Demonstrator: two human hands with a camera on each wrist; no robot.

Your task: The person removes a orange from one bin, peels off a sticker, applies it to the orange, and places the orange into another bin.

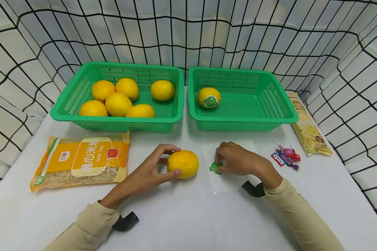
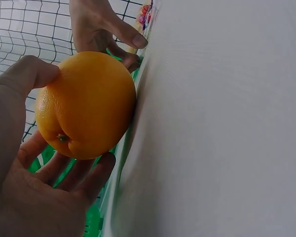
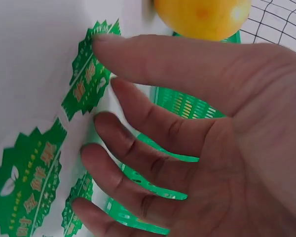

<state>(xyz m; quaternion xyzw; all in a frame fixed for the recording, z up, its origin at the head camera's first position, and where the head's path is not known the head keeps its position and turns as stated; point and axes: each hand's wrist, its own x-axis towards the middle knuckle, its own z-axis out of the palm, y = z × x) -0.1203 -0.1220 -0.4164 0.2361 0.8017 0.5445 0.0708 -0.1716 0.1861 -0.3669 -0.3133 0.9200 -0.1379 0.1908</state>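
Observation:
My left hand [image 1: 150,166] grips an orange [image 1: 183,164] over the white table, thumb on its near side and fingers round its far side. In the left wrist view the orange [image 2: 89,106] shows its stem end. To its right, my right hand [image 1: 238,158] pinches at a green sticker [image 1: 215,167] on a pale backing sheet [image 1: 226,183]. Close up in the right wrist view, the thumb presses on a jagged-edged sticker [image 3: 86,74] with the forefinger at its edge. Another green sticker [image 3: 27,182] lies beside it on the sheet.
A green basket [image 1: 172,120] at the back left holds several oranges. The right green basket [image 1: 238,123] holds one orange [image 1: 209,97] bearing a green sticker. A noodle bag [image 1: 81,162], wrapped candies [image 1: 286,157] and another food packet [image 1: 311,127] lie around. Black wire mesh [image 1: 185,45] encloses the table.

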